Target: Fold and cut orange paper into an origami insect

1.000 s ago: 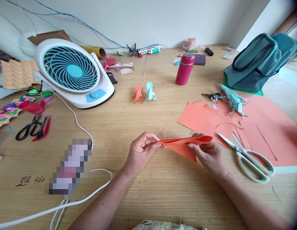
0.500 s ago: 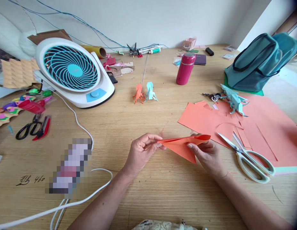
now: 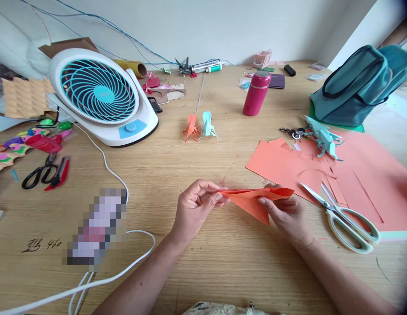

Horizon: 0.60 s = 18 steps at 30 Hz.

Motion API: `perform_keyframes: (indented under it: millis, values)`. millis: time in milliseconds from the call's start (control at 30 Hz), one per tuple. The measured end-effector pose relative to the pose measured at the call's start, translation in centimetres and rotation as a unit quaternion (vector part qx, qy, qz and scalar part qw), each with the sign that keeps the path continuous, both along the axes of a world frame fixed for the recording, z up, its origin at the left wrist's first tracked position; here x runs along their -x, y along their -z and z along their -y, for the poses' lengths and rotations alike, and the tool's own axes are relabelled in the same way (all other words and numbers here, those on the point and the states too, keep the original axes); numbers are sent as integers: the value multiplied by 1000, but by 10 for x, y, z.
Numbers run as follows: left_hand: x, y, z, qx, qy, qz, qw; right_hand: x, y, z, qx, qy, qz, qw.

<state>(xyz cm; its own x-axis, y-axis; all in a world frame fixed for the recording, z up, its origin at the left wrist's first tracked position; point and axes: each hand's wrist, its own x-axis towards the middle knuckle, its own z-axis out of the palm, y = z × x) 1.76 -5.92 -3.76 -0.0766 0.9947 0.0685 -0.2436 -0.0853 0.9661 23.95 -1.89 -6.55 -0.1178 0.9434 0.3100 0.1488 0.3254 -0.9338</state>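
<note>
A folded piece of orange paper (image 3: 251,202) is held above the wooden table between my two hands, one corner pointing down toward me. My left hand (image 3: 200,201) pinches its narrow left tip between thumb and fingers. Toward the wider right end, my right hand (image 3: 285,216) grips the paper, thumb on the near face and fingers hidden behind it. The layers stand slightly apart along the upper edge. Beyond the hands stand an orange origami figure (image 3: 191,127) and a light blue origami figure (image 3: 208,124), side by side.
White-handled scissors (image 3: 349,227) lie right of my right hand, by orange paper sheets (image 3: 364,188). A larger blue origami figure (image 3: 323,136) rests on them. Farther off are a pink flask (image 3: 257,94), a teal bag (image 3: 351,89) and a fan (image 3: 103,94). A white cable (image 3: 108,275) crosses at left.
Both hands keep hold of the orange paper. Its right end now sits slightly farther right and lower, and the right hand has shifted a little with it. The view has moved slightly.
</note>
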Motion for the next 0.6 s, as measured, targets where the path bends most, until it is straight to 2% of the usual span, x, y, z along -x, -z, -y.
perform_keyframes:
  millis: [100, 200, 300, 433, 600]
  values:
    - [0, 2, 2, -56, -10, -60, 997, 0, 0, 0, 4, 2, -1, 1000]
    - [5, 4, 3, -115, -18, -151, 982, 1, 0, 0, 14, -3, -19, 1000]
    - [11, 5, 3, -160, -30, -242, 957, 1, 1, 0, 22, -3, -32, 999]
    - [16, 5, 3, -181, -50, -346, 919, 1, 2, 0, 17, -11, -37, 999]
    - [19, 4, 4, -213, -65, -429, 875, 0, 5, 1, 33, -12, -46, 998]
